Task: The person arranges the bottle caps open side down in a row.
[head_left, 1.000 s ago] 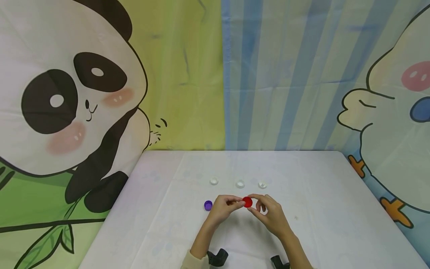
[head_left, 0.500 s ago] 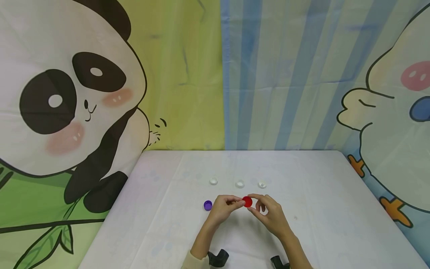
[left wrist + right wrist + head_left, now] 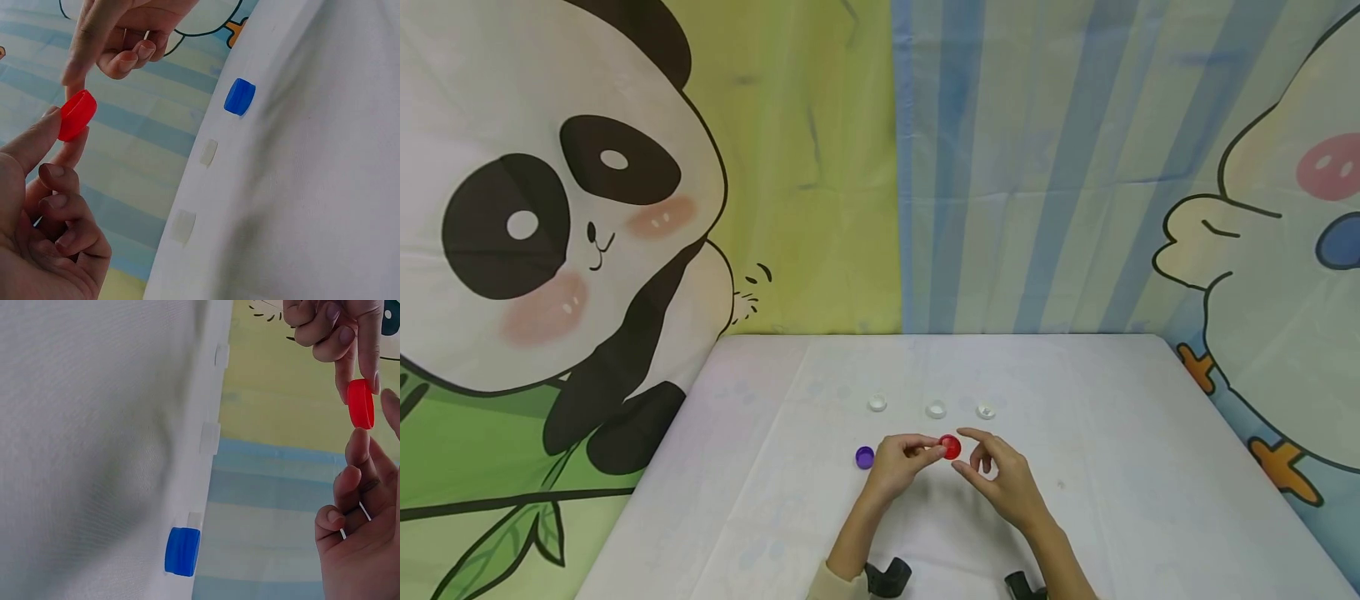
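Note:
A red bottle cap (image 3: 951,447) is pinched between the thumb and index finger of my left hand (image 3: 898,465), held above the white table with its hollow side toward the head camera. My right hand (image 3: 1009,483) is beside it on the right, thumb and index finger spread apart with the fingertips close to the cap's edge. In the left wrist view the red cap (image 3: 79,115) shows side on. A blue bottle cap (image 3: 240,97) stands on the table; the right hand hides it in the head view. Left of my left hand lies a purple bottle cap (image 3: 864,457).
Three whitish caps lie in a row farther back: a left one (image 3: 877,403), a middle one (image 3: 936,409) and a right one (image 3: 986,412). Cartoon-printed curtains (image 3: 1000,167) border the white-covered table (image 3: 1150,500). Black wrist mounts (image 3: 889,577) show near the front edge.
The right thumb and index finger have parted from the red cap's edge. The red cap has shifted slightly left and up, still in the left hand's pinch.

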A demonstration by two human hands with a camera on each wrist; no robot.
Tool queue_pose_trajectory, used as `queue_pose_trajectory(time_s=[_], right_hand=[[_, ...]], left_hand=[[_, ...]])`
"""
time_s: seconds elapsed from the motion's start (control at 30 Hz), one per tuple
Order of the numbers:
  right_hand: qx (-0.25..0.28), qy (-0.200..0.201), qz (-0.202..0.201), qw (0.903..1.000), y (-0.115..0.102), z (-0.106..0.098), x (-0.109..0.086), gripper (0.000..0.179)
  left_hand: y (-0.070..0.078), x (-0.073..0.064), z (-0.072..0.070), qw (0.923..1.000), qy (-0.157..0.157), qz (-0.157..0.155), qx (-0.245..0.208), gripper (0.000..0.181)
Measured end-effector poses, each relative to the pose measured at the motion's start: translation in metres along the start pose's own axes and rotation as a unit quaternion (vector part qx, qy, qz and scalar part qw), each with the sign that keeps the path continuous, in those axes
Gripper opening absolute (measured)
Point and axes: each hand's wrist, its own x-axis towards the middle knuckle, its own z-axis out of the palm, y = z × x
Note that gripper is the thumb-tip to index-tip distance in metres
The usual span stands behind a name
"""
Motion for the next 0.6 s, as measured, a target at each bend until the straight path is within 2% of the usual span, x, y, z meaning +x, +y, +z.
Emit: queue_pose_trajectory(time_s=[0.17,0.3,0.37,0.47,0.6], right_hand=[[0.012,-0.009,0.026,0.9995,0.0005,0.0023,-0.0016,0.034],[0.018,-0.013,0.059,0.998,-0.0015,0.0038,-0.0015,0.025],[0.028,-0.013,0.076,0.9966,-0.0025,0.0048,-0.0015,0.02],[0.05,-0.015,0.104,0.9932,-0.0037,0.0054,-0.0017,0.014],[0.09,-0.03,0.133,0.9865,-0.0049,0.0044,-0.0018,0.011]], left_hand=[[0.0057,-0.0017,-0.0007,0.999,0.028,0.028,0.02,0.022],[0.01,-0.003,-0.001,0.9969,0.042,0.062,0.025,0.019],[0.0093,-0.0031,-0.001,0.9941,0.049,0.089,0.04,0.019],[0.0056,-0.0024,-0.0009,0.9844,0.058,0.146,0.078,0.02],[0.0009,-0.0014,-0.0005,0.9596,0.075,0.237,0.131,0.021]])
